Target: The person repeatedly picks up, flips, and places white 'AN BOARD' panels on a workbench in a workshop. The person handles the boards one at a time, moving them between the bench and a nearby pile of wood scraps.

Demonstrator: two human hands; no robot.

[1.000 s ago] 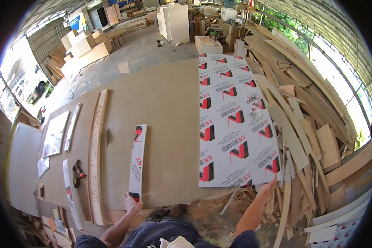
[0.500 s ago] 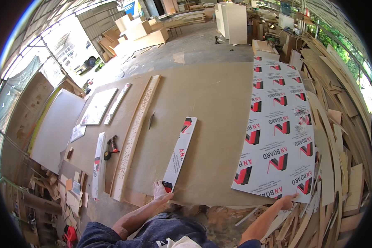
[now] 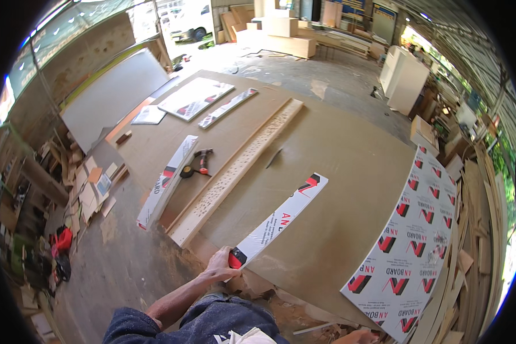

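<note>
My left hand (image 3: 219, 266) is closed around the near end of a long narrow strip of board (image 3: 272, 226), white with red and black print. The strip lies slantwise on a large brown panel (image 3: 344, 206). My right hand (image 3: 358, 337) shows only in part at the lower edge, below the near corner of a big printed white board (image 3: 410, 252); its fingers are not clear. Left of the strip lies a long pale plank (image 3: 241, 166) dotted with holes. A thin dark curved piece (image 3: 274, 157) rests between plank and strip.
A hammer (image 3: 203, 161) and a round black-and-yellow item (image 3: 187, 171) lie beside stacked white strips (image 3: 167, 182). Farther back are a white printed panel (image 3: 195, 98) and a shorter strip (image 3: 228, 108). Stacked offcuts (image 3: 487, 229) line the right; scraps (image 3: 92, 186) lie left.
The view has swung to the right and tilted. My right hand has come away from the big board's near edge toward me. My left hand stays on the strip's near end.
</note>
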